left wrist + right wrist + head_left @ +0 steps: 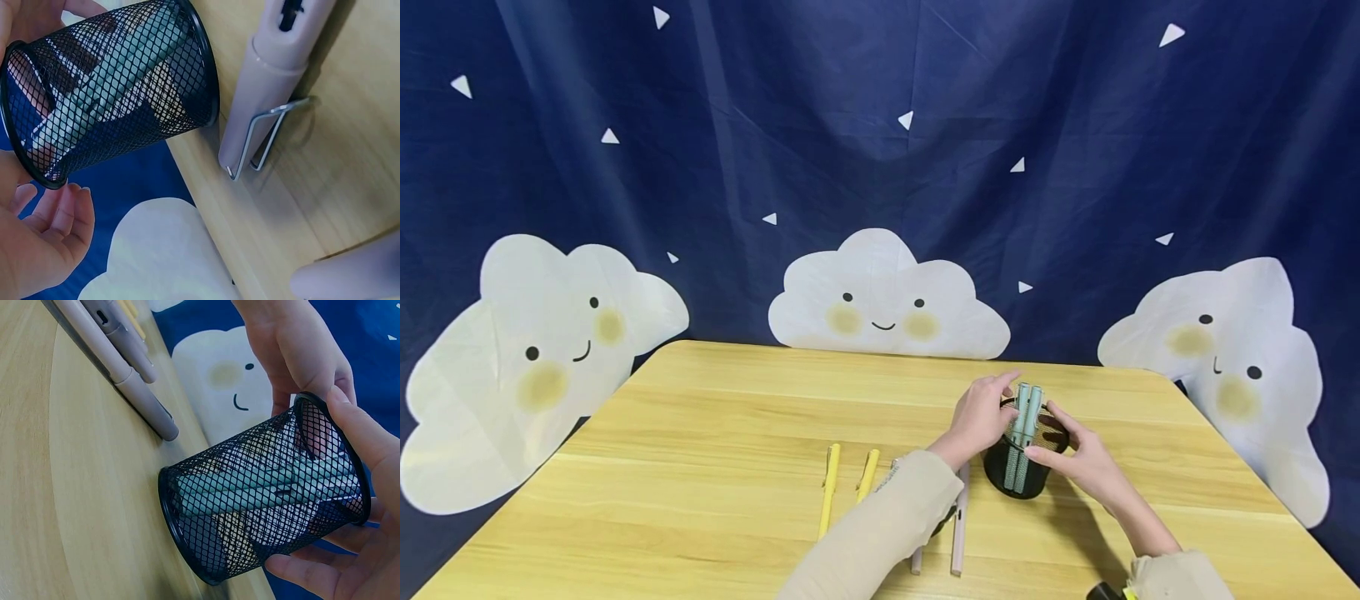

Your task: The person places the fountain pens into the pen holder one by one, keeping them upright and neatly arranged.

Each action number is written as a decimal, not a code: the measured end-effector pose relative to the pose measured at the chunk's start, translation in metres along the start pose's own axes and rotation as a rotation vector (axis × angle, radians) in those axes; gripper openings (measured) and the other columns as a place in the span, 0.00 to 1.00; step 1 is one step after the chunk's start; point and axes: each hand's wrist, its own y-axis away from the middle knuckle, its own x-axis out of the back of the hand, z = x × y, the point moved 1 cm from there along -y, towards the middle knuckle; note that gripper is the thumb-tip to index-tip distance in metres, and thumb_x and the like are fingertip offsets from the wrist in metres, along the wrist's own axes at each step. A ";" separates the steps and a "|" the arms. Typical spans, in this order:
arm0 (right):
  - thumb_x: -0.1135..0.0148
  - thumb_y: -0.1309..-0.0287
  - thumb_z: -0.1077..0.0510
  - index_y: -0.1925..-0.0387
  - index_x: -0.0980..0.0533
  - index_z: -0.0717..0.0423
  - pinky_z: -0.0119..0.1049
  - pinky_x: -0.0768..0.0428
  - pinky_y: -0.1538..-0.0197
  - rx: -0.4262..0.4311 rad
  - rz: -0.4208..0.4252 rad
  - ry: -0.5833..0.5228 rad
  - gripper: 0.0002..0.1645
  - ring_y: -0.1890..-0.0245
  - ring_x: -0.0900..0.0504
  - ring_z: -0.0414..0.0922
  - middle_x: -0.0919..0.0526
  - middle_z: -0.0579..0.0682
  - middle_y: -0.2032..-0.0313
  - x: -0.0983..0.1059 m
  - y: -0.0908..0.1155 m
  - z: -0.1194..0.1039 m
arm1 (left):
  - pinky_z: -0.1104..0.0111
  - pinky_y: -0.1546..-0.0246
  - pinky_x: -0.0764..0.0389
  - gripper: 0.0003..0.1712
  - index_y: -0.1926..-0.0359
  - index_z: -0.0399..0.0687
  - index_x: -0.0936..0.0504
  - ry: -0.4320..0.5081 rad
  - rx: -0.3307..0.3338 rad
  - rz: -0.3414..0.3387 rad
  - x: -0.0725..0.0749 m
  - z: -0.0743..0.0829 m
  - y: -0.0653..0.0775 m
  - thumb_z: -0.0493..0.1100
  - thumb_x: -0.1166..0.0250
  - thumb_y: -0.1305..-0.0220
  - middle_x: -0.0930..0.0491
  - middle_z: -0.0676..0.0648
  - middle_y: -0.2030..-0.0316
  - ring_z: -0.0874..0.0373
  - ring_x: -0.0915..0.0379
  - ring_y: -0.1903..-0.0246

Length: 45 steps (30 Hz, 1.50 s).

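A black mesh pen holder [1017, 475] stands on the table, with two mint-green pens [1023, 425] upright inside it, their capped ends above the rim. My right hand [1093, 467] holds the holder from the right; in the right wrist view its thumb [356, 425] lies on the rim and the other fingers reach round the side. At the opposite side, my left hand [981, 414] grips the rim near the pens, fingers curled close to it in the left wrist view. Two pale purple pens [959, 533] lie left of the holder, partly behind the left sleeve.
Two yellow pens [831, 483] lie farther left on the wooden table [700, 467], one partly covered by the left sleeve [880, 525]. A dark blue curtain [850, 167] with white clouds hangs behind the table's far edge.
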 end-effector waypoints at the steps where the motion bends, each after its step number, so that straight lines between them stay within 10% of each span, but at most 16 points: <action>1: 0.36 0.49 0.58 0.35 0.51 0.69 0.37 0.30 0.50 0.000 0.001 0.002 0.47 0.45 0.36 0.61 0.35 0.70 0.45 0.000 0.000 0.000 | 0.78 0.66 0.28 0.30 0.44 0.51 0.28 -0.001 0.001 0.004 0.000 0.000 0.000 0.38 0.33 0.50 0.22 0.55 0.66 0.62 0.28 0.62; 45: 0.37 0.49 0.57 0.35 0.54 0.68 0.52 0.37 0.46 -0.021 -0.018 0.000 0.48 0.44 0.39 0.63 0.41 0.72 0.42 0.000 0.002 -0.003 | 0.79 0.70 0.30 0.10 0.61 0.47 0.20 0.103 0.007 0.026 0.010 -0.027 0.012 0.43 0.40 0.43 0.22 0.53 0.67 0.61 0.27 0.67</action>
